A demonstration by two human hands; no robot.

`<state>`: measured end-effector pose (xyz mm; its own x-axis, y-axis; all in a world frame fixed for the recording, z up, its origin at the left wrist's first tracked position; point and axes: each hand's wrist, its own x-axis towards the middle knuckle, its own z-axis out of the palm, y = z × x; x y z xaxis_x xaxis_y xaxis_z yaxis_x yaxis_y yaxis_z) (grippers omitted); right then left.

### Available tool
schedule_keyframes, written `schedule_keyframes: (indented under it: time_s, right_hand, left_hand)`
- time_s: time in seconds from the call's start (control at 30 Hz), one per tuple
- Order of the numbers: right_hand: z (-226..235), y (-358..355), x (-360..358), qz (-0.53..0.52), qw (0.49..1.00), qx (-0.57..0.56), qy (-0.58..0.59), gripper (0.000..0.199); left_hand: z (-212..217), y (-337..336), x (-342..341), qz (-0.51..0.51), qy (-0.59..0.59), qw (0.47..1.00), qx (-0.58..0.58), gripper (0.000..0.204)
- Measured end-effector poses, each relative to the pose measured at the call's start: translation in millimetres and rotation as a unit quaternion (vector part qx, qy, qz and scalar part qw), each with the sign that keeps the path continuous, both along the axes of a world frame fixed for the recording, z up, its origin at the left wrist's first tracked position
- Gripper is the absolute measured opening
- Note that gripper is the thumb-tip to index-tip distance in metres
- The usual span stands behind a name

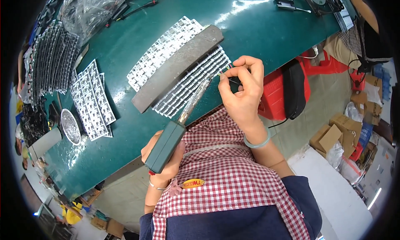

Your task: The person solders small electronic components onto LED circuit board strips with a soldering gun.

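My left hand [171,167] is closed around the green handle of a soldering iron [166,145]. Its long, scorched metal barrel slants up to the right, and the tip comes close to the fingers of my right hand [245,97]. Those fingers pinch a few thin coloured wires [228,68] at the right end of a sheet of circuit boards [192,83]. Whether the tip touches a wire is too small to tell. A heavy grey metal bar [178,69] lies across this sheet and another board sheet [164,40] behind it.
More board sheets [92,102] lie left on the green table [125,146], near a bowl of greyish material [71,126] and a stack of dark strips [54,61]. A plastic bag [89,15] lies at the back left. Red stools [273,94] stand to the right; a co-worker's arm [364,8] shows far right.
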<state>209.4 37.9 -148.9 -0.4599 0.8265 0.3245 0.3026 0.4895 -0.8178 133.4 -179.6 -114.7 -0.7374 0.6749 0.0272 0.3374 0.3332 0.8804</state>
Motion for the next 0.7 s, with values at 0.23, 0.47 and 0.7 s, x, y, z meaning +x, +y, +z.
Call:
schedule_keyframes:
  time_s: [0.23, 0.47, 0.7]
  right_hand:
    - [-3.1, 3.1, 2.9, 0.013, 0.999, 0.033, -0.011, 0.012]
    - [0.9, 1.4, 1.3, 0.008, 1.000, 0.003, -0.003, 0.016]
    - [2.1, 0.6, 1.7, 0.007, 1.000, -0.008, -0.013, 0.016]
  left_hand:
    - [3.6, 11.7, -7.0, -0.044, 0.061, 0.997, 0.003, 0.025]
    - [5.5, 19.8, -12.4, -0.076, 0.095, 0.993, 0.007, 0.022]
    - [8.8, 25.2, -15.7, -0.085, 0.122, 0.989, 0.002, 0.021]
